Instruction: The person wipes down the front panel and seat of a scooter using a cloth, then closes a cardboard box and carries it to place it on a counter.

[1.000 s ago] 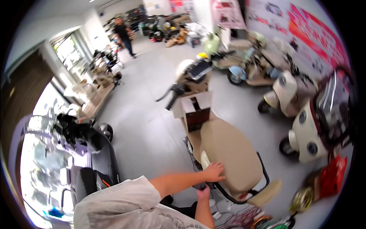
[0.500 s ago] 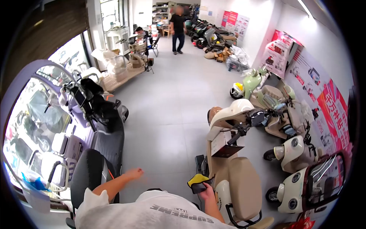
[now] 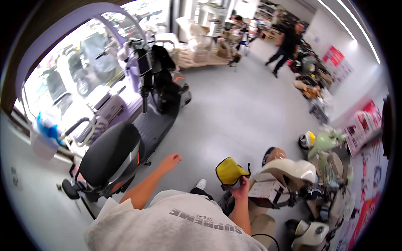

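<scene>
My right hand (image 3: 240, 189) grips a yellow and dark grey cloth (image 3: 229, 172) with dark edging; its yellow side faces up. The cloth hangs out in front of my fingers, close to a cream scooter (image 3: 289, 169) on the right. My left hand (image 3: 171, 162) is held out over the floor with its fingers loosely curled in and nothing in them. Left of it stands a scooter with a black seat (image 3: 109, 154) and a dark footboard (image 3: 157, 127); the hand does not touch it. One white shoe (image 3: 201, 184) shows below.
A box (image 3: 268, 190) sits on the cream scooter's footboard. More scooters (image 3: 312, 234) line the right wall. A person in dark clothes (image 3: 287, 48) walks at the back. A wooden platform (image 3: 201, 58) with wrapped goods stands far left, by the windows. Grey floor (image 3: 226, 108) runs between the rows.
My view has turned left, so the black-seated scooter shows more fully. The cloth has opened out and shows more yellow. The person at the back has turned and strides.
</scene>
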The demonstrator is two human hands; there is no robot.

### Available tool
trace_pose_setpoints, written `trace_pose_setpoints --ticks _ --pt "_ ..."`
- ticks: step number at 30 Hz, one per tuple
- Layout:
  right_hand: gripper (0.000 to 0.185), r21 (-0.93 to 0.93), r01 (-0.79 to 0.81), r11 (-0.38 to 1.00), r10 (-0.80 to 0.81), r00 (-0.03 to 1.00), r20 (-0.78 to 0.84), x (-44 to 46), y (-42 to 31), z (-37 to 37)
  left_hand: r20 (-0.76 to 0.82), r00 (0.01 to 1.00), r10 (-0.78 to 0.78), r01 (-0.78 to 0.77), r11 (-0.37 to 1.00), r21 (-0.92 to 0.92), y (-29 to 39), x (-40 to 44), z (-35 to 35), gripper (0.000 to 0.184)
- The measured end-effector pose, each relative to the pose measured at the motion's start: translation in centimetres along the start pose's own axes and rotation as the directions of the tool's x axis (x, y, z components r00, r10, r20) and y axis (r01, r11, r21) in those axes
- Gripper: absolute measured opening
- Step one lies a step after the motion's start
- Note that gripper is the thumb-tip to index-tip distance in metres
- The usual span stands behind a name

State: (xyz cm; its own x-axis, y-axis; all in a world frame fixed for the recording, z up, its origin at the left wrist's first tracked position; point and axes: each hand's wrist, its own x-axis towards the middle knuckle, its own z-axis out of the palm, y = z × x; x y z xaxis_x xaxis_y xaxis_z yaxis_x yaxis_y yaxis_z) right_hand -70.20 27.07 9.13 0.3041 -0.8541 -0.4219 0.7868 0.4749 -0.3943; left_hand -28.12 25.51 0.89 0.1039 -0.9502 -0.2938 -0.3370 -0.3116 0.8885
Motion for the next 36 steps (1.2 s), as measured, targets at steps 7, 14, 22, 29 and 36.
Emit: trace_pose_setpoints --ticks 7,14,22,29,36 --pt "0.067 0.038 -0.154 0.987 0.143 0.969 0.202 11.8 -6.5 7.6 -0.162 0.984 -0.080 0.038 0.967 -0.250 4.4 4.8 0.1 0.029" --pt "0.089 0.060 -0.224 0.973 0.203 0.947 0.250 22.8 -12.1 11.3 -0.216 0.948 -0.233 0.129 0.903 -0.410 7.2 9.0 -0.7 0.016" --pt "0.089 0.037 -0.200 0.979 0.179 0.935 0.308 36.5 -16.7 14.7 -0.118 0.933 -0.341 0.276 0.885 -0.375 9.5 23.4 -3.0 0.014" --pt "0.056 0.110 -0.063 0.992 0.030 0.959 0.281 48.3 -20.2 17.3 0.109 0.966 -0.233 0.256 0.912 -0.320 18.3 41.4 -3.2 0.019" --pt "0.049 0.232 0.008 0.973 -0.056 0.978 0.201 59.8 -26.0 21.3 0.139 0.931 0.337 -0.312 0.934 -0.173 35.9 54.7 0.8 0.019"
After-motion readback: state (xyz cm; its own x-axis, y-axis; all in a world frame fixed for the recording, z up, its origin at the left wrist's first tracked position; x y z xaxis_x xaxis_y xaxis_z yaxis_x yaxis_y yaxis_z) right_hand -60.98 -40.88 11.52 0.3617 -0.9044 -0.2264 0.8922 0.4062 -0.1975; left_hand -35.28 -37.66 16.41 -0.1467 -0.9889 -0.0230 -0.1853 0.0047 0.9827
